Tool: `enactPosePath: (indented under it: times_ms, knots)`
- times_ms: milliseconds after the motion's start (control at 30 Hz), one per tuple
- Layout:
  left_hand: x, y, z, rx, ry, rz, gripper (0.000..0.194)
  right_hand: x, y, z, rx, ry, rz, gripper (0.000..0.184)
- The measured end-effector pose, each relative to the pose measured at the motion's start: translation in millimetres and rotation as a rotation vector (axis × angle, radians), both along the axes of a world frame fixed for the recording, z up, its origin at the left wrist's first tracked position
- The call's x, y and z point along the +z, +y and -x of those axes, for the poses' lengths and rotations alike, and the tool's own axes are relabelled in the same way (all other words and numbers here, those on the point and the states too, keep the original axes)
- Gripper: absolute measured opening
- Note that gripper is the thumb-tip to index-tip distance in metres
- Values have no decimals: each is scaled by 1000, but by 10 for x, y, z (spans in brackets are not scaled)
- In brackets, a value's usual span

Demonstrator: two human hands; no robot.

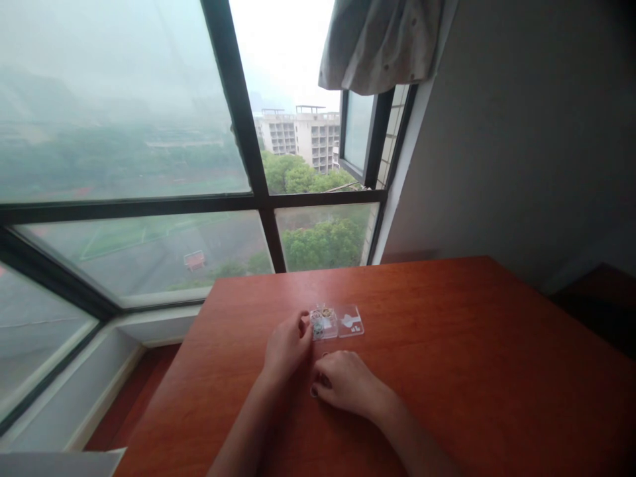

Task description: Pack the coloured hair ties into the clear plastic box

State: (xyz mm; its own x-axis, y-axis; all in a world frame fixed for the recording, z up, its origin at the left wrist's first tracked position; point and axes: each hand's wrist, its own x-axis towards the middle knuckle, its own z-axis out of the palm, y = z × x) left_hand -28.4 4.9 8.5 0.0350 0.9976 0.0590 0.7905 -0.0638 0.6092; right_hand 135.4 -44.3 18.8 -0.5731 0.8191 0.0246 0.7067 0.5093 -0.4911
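Note:
A small clear plastic case [336, 322] lies open on the red-brown wooden table [472, 358], with tiny ring-like pieces in its left half and small white bits in its right half. My left hand [287, 346] rests beside the case's left edge, fingers curled and touching it. My right hand [348, 384] lies nearer to me, fingers curled down onto the table, with a small ring-like piece [314, 391] at its fingertips. I cannot tell whether the fingers grip that piece.
A large window with dark frames [248, 146] stands behind the table's far edge. A grey wall [521, 132] runs along the right, and a curtain [377, 40] hangs above. The floor and a white sill [149, 324] lie left of the table.

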Motion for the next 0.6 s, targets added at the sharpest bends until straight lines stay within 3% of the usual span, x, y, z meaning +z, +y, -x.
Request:
enactPosePath:
  times_ms: [133, 233, 367, 467, 600]
  knots:
    - [31, -12, -2, 2, -1, -34, 35, -16, 62, -35, -78, 63, -6, 7]
    - [77, -21, -7, -17, -21, -97, 29, -41, 152, -106, -225, 156, -58, 6]
    - [147, -62, -73, -170, -95, -128, 18, -82, 259, -204, -432, 244, -153, 9]
    - [182, -105, -159, -277, -147, -113, 20, -103, 283, -232, -483, 283, -193, 12]
    - [184, -130, -238, -324, -201, -109, 16, -103, 268, -220, -484, 305, -211, 12]
